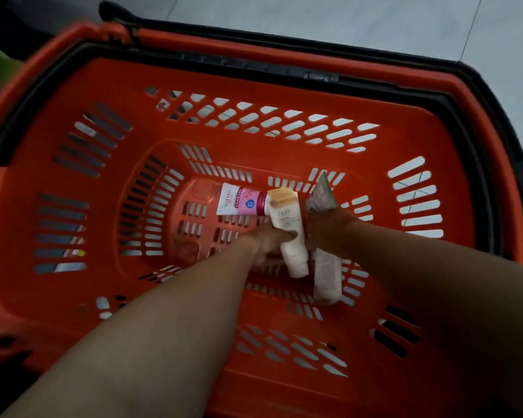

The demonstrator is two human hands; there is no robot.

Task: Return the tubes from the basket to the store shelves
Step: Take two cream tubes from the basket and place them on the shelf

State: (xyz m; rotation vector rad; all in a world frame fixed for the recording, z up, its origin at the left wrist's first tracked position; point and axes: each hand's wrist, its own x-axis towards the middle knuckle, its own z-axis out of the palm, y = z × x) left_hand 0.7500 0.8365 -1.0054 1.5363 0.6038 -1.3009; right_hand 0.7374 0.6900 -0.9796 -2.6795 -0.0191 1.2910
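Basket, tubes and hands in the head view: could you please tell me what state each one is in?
basket: standing on the floor, handles folded down on the rim.
pink tube: lying flat on the basket bottom, untouched.
cream tube: held by the left hand.
pale tube: gripped by the right hand.

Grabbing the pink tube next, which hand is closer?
Left. Left hand holds the cream tube just beside the pink tube; right hand grips a grey tube beyond the cream one.
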